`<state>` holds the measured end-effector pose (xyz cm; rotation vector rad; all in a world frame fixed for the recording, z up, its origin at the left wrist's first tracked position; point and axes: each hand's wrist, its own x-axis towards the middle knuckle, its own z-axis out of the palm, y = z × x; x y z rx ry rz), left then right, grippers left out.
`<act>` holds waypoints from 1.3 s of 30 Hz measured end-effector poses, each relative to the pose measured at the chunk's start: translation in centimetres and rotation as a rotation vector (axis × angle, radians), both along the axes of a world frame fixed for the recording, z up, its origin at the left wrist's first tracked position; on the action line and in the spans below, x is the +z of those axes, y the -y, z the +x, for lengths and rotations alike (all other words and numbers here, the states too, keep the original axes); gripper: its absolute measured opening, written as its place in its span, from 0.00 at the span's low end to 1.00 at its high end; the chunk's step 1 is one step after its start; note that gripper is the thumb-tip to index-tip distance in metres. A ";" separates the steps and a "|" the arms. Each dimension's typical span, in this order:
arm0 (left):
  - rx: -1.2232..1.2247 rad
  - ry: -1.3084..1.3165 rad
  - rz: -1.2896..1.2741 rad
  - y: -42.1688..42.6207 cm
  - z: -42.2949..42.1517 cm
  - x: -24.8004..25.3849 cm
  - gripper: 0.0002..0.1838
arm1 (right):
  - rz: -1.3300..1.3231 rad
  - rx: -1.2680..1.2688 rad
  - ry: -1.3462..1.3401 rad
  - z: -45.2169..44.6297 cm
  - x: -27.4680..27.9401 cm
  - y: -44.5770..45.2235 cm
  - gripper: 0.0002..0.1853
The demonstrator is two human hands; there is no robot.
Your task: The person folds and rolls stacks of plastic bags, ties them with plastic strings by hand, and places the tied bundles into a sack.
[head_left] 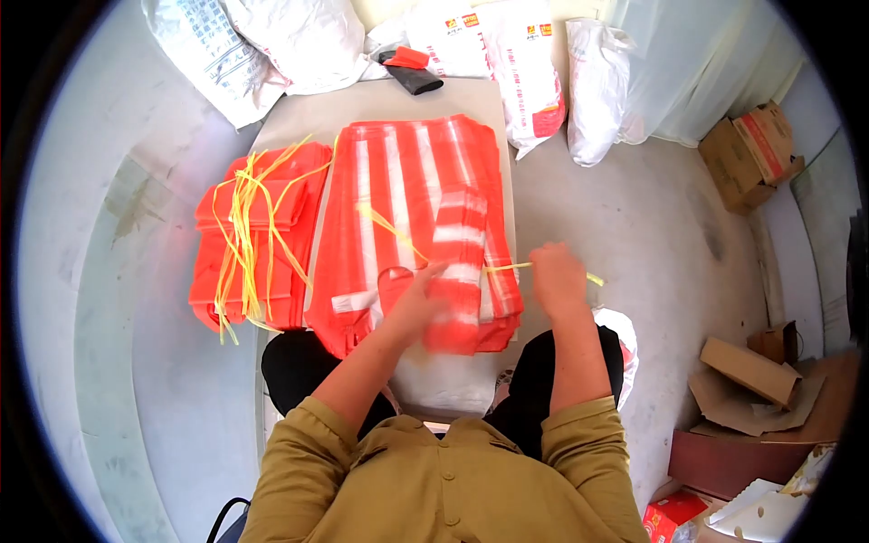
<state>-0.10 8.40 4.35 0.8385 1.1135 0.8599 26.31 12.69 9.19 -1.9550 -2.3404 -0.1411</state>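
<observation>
A folded red-and-white striped plastic bundle (460,244) lies on a flat stack of the same striped sheeting (380,172). My left hand (416,303) is at the bundle's left edge, its fingers around that edge; hand and lower bundle are smeared by motion. Out to the right of the stack, my right hand (559,271) is closed on a yellow strip (509,267). The strip runs from the bundle's right edge into the fist, and its end sticks out beyond. Another yellow length (391,228) slants toward the bundle's left side. Whether both are one strip is hidden.
Left of the stack sit folded red bundles (262,299) with several loose yellow strips (240,208) on top. Behind stand white sacks (308,45) and a black-and-red item (416,77). Cardboard boxes (751,154) and opened cartons (756,385) lie at the right.
</observation>
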 end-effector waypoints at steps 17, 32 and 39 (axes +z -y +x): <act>-0.304 -1.034 0.729 0.4 -1.4 4.0 0.17 | -0.731 0.052 -1.598 -0.5 -0.3 -3.7 0.23; -0.237 -1.427 0.689 -3.8 -5.0 3.1 0.10 | -0.559 0.176 -1.481 -3.6 0.2 -4.3 0.11; -0.105 -0.390 0.083 -4.5 -4.6 4.0 0.15 | -0.467 0.348 -1.290 -7.0 0.4 -3.4 0.11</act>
